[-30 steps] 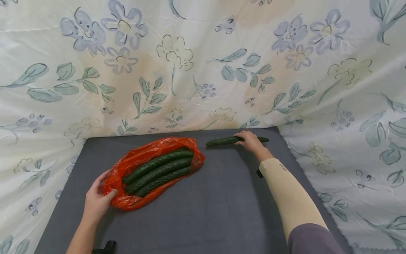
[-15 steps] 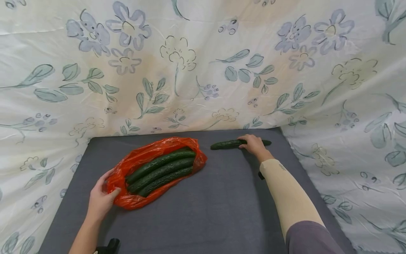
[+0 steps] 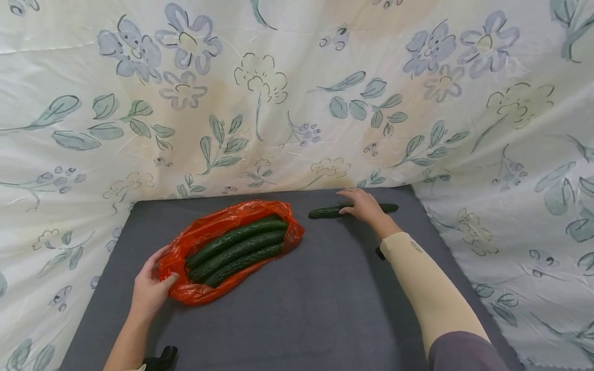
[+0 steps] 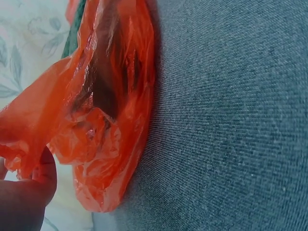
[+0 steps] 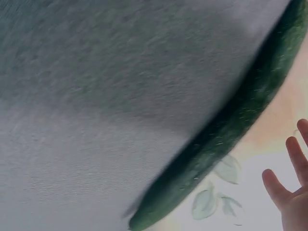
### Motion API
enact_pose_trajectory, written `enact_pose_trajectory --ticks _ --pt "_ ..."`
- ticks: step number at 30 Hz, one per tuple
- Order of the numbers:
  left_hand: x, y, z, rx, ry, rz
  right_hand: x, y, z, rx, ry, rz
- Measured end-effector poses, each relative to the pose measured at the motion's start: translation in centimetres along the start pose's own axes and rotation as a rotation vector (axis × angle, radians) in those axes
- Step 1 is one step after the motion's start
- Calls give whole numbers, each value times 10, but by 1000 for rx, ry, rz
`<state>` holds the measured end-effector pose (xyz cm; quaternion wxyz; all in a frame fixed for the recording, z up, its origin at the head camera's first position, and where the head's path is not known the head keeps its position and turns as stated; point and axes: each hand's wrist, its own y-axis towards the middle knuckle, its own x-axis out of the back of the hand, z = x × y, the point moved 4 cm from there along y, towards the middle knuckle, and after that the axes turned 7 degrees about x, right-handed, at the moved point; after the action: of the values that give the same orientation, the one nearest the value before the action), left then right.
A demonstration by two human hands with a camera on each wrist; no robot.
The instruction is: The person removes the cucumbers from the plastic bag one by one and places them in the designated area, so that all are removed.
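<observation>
My left hand [image 3: 150, 291] pinches the left end of a thin red plastic bag [image 3: 197, 230], with the thumb on its near side. Three long dark-green cucumbers [image 3: 238, 253] lie side by side in the bag's opening. Up close in the left wrist view, a crumpled fold of the bag [image 4: 122, 168] is held at the fingers [image 4: 45, 178]. A single cucumber [image 3: 323, 212] lies on the cloth at the back right. Over it, my right hand [image 3: 366, 207] has its fingers spread. In the right wrist view those fingers [image 5: 299, 163] stand apart from the cucumber [image 5: 216, 134].
A dark grey cloth [image 3: 297, 309] covers the table. Behind it and along both sides hangs a pale flowered curtain [image 3: 287, 103], close to the table's back edge. A black wrist strap [image 3: 161, 358] shows by the left forearm.
My right hand has let go of the single cucumber; its fingers have lifted and spread. That cucumber has stayed on the cloth. The left hand still holds the bag.
</observation>
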<state>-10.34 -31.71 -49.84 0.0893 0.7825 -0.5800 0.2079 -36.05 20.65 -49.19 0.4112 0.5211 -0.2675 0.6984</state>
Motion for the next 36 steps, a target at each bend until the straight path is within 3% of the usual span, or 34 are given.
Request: enact_pose_trajectory --ticks 11,25,36 --pt "1 1 2 16 7 0 14 -4 33 -10 142 -51" --pt "-2 -1 1 5 34 0 27 -3 87 136 216 -180" --pt "-4 -3 1 43 22 6 31 -8 136 298 216 -288"
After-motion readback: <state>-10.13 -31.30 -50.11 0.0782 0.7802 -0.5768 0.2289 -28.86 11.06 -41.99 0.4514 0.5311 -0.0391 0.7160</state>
